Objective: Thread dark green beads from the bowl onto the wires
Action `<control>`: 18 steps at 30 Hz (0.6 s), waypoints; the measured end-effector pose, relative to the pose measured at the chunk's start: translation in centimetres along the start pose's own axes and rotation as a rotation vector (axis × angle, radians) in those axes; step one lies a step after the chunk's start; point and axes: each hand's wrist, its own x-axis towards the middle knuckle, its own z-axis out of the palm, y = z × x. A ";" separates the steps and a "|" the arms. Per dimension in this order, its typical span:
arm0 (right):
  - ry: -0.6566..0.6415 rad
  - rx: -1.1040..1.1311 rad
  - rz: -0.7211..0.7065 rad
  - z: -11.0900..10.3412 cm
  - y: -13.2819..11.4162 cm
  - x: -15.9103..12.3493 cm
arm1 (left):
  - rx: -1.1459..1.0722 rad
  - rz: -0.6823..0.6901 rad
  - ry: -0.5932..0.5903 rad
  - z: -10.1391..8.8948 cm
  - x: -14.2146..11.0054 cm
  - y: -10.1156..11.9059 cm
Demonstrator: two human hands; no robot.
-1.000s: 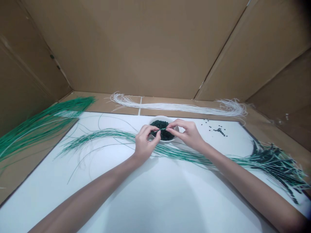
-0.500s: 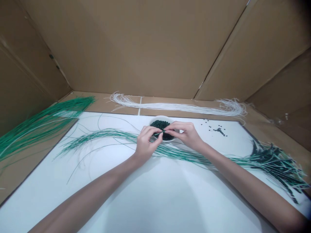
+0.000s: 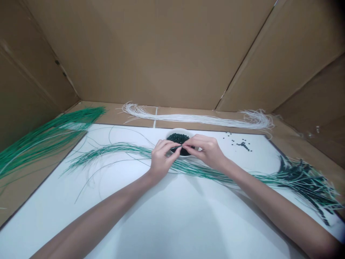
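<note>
Over a white bowl (image 3: 180,130) of small dark green beads (image 3: 177,137), my two hands meet fingertip to fingertip. My left hand (image 3: 161,157) is closed in a pinch on a thin green strand, whose tip lies between the hands. Thumb and forefinger of my right hand (image 3: 208,150) pinch right at that tip; whatever they hold is too small to make out. Beneath both hands runs a long bundle of green and white strands (image 3: 201,172) across the white board. Its right end spreads into dark beaded tips (image 3: 299,176).
Loose dark beads (image 3: 244,145) lie right of the bowl. A bundle of white strands (image 3: 194,118) stretches along the back, and a green bundle (image 3: 45,135) lies at left. Cardboard walls (image 3: 151,54) enclose the white board (image 3: 161,216).
The hands stay almost in place over the bowl. My right fingers have shifted very slightly and remain pressed up to the left fingertips.
</note>
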 end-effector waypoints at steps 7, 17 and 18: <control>-0.051 0.024 -0.004 -0.4 -0.1 0.2 | 0.007 -0.030 0.001 0.0 0.1 0.3; -0.066 0.051 0.013 -0.3 0.0 0.1 | 0.078 -0.009 -0.014 -0.1 0.1 0.4; -0.058 0.050 0.011 -0.4 0.1 0.1 | 0.093 0.010 -0.021 -0.1 0.1 0.4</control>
